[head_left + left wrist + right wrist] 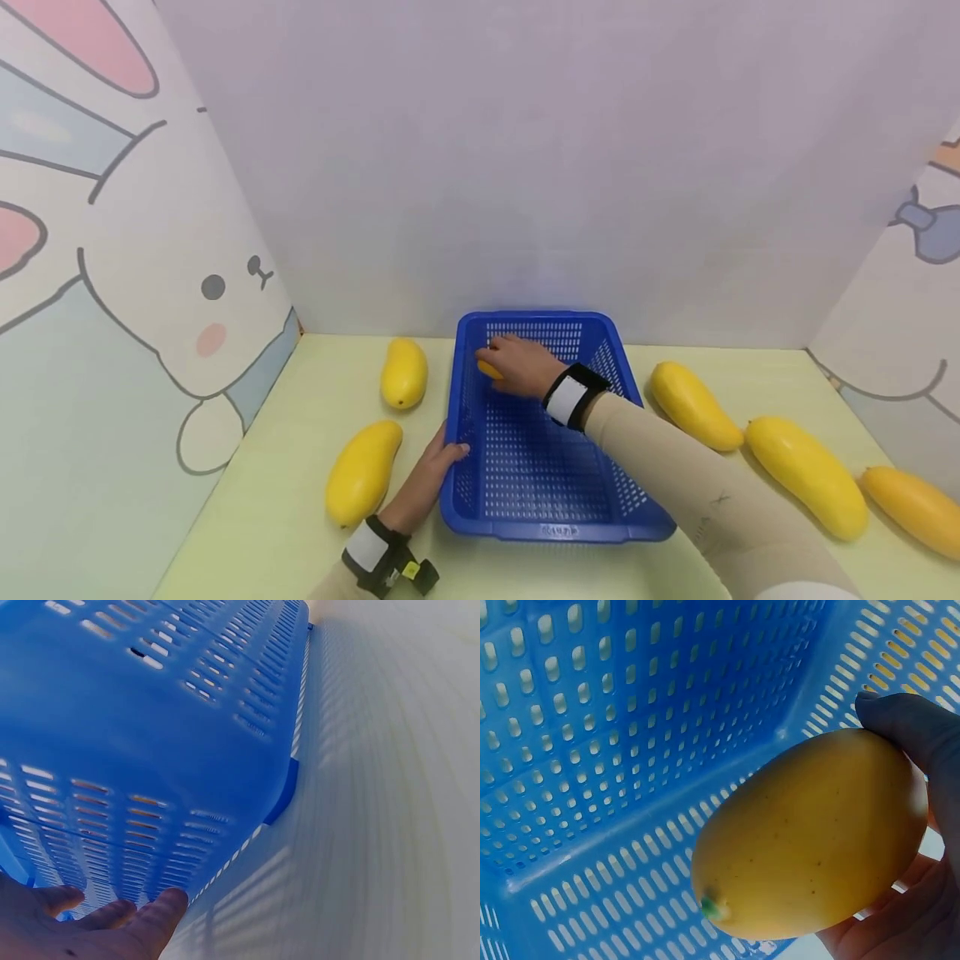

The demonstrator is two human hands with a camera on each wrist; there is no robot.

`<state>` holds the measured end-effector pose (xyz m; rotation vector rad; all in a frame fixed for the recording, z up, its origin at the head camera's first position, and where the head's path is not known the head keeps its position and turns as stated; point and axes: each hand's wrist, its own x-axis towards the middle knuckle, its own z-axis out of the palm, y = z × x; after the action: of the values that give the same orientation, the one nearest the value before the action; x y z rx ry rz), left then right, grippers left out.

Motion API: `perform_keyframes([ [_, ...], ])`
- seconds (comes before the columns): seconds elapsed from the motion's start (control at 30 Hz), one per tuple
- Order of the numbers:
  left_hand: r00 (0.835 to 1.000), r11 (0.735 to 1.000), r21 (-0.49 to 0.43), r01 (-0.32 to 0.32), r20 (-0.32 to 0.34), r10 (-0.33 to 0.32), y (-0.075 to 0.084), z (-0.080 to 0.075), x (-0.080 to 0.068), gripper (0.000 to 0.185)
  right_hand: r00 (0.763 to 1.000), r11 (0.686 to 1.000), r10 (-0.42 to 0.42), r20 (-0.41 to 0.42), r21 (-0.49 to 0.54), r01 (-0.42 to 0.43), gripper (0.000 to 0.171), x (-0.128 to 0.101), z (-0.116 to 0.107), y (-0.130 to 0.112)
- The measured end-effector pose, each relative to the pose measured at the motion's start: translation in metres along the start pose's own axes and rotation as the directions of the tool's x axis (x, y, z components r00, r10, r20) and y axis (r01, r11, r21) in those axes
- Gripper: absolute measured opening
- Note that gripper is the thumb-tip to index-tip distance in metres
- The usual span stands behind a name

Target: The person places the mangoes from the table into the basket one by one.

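Inside the blue basket (547, 531), near its far left corner, my right hand (522, 364) grips a yellow mango (810, 840). Thumb and fingers wrap one end of it in the right wrist view, while its green-tipped end faces the basket's slotted wall. My left hand (438, 460) holds the basket's left rim, its thumb over the edge. The left wrist view has its fingers (161, 915) against the outer side of the slotted wall. From the head view, most of the held mango is hidden behind the right hand.
Left of the basket lie two yellow mangoes, a far one (404, 373) and a nearer one (363, 473). On the right, three more form a slanting row: one mango (693, 406), another (807, 477) and an orange-tinted one (915, 508). A pale wall (525, 183) rises behind the table (247, 533).
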<state>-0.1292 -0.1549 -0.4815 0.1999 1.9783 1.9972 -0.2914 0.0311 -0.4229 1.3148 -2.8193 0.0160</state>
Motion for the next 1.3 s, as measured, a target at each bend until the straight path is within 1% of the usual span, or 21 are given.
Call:
perform_keyframes([
  [0.27,1.000,1.000,-0.001,0.000,0.006,0.000,0.003,0.001,0.003,0.070,1.000,0.998,0.004,0.025,-0.061,-0.002,0.054,0.008,0.010,0.005],
  [0.47,1.000,1.000,0.007,-0.003,0.005,0.003,0.001,0.001,0.002,0.070,0.998,0.998,0.054,0.032,-0.031,-0.053,0.053,0.013,0.021,0.010],
  [0.53,1.000,1.000,0.013,-0.003,0.009,0.003,0.000,0.001,0.002,0.070,0.998,0.998,0.059,0.030,-0.015,-0.058,0.051,0.013,0.026,0.012],
  [0.67,1.000,1.000,0.016,0.002,0.010,-0.002,-0.001,0.003,0.002,0.069,0.999,0.999,0.051,0.018,-0.009,-0.051,0.049,0.013,0.034,0.014],
  [0.77,1.000,1.000,0.020,0.004,0.008,-0.004,-0.001,0.003,0.003,0.069,0.999,0.999,0.040,0.005,-0.028,-0.039,0.050,0.013,0.037,0.014],
  [0.93,1.000,1.000,0.020,0.005,0.010,-0.005,-0.001,0.002,0.003,0.069,1.000,0.999,0.018,-0.009,-0.041,-0.019,0.051,0.013,0.037,0.013],
  [1.1,1.000,1.000,0.008,0.011,0.011,-0.011,0.002,0.000,0.002,0.070,1.000,0.999,0.015,-0.012,-0.041,-0.016,0.051,0.015,0.039,0.013],
  [1.3,1.000,1.000,0.008,0.010,0.009,-0.010,0.004,-0.001,0.001,0.071,0.999,0.998,-0.009,-0.050,-0.059,0.006,0.050,0.019,0.044,0.014],
])
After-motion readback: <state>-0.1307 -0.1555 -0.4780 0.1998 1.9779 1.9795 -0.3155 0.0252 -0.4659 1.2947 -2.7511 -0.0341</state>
